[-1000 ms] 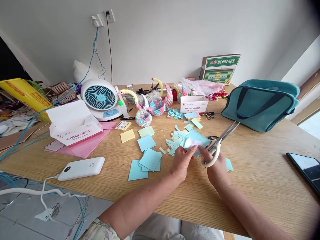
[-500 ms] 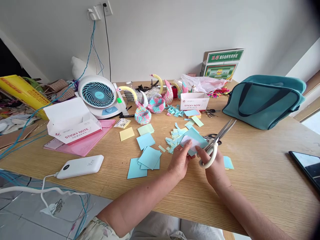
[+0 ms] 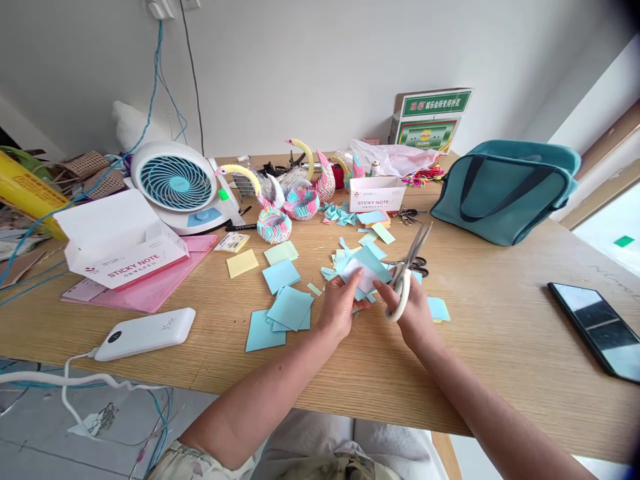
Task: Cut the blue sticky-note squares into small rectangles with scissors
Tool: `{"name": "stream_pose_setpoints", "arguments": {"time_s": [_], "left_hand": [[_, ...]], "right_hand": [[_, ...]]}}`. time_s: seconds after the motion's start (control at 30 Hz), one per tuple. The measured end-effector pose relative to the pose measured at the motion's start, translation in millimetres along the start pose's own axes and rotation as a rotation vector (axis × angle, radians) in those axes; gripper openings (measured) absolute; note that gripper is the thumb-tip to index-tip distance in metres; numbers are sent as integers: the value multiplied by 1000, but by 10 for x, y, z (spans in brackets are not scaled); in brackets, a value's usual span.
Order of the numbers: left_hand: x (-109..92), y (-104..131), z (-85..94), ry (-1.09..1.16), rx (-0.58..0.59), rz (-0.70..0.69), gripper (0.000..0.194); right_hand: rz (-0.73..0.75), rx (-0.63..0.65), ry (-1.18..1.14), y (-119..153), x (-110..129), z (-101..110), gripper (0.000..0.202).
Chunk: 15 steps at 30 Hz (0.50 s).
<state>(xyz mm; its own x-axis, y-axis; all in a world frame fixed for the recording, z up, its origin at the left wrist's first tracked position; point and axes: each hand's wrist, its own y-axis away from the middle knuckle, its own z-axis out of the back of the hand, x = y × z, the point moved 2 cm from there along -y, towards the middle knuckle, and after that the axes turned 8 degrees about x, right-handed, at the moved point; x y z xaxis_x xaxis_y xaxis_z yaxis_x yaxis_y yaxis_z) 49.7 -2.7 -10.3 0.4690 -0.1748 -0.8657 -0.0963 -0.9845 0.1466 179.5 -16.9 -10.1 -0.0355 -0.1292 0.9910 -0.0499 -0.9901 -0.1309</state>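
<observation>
My left hand [image 3: 339, 305] pinches a white card lying on blue paper [image 3: 373, 261], thumb on top. White-handled scissors [image 3: 401, 293] are in my right hand [image 3: 411, 313], blades pointing up and away; that hand's thumb and finger also touch the paper's right edge. Cut blue and green scraps [image 3: 342, 253] lie just beyond the paper. Black-handled scissors [image 3: 419, 265] rest behind my right hand. To the left are overlapping blue squares [image 3: 290, 308], another blue note [image 3: 281, 275], a green note [image 3: 281, 252] and a yellow one [image 3: 242, 263].
Folded-paper swans [image 3: 275, 225] stand at the back centre, beside a sticky note box [image 3: 377, 197]. At left are an open box [image 3: 145, 260], a fan [image 3: 175, 183] and a power bank [image 3: 145, 333]. A teal bag [image 3: 505, 193] and phone [image 3: 595, 327] are at right.
The whole view has shifted, so objects appear farther left and slightly higher. Both hands still hold the paper, which is tilted a little differently, and the scissors remain in my right hand.
</observation>
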Motion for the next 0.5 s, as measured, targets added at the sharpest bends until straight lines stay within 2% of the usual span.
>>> {"name": "stream_pose_setpoints", "arguments": {"time_s": [0.13, 0.23, 0.37, 0.5], "left_hand": [[-85, -39, 33, -79, -64, -61, 47], [-96, -51, 43, -139, -63, -89, 44], [-49, -40, 33, -172, 5, -93, 43], [0, -16, 15, -149, 78, -71, 45]], "right_hand": [[153, -112, 78, -20, 54, 119, 31], [254, -133, 129, -18, 61, 151, 25], [263, -61, 282, -15, -4, 110, 20], [235, -78, 505, -22, -54, 85, 17]]}}
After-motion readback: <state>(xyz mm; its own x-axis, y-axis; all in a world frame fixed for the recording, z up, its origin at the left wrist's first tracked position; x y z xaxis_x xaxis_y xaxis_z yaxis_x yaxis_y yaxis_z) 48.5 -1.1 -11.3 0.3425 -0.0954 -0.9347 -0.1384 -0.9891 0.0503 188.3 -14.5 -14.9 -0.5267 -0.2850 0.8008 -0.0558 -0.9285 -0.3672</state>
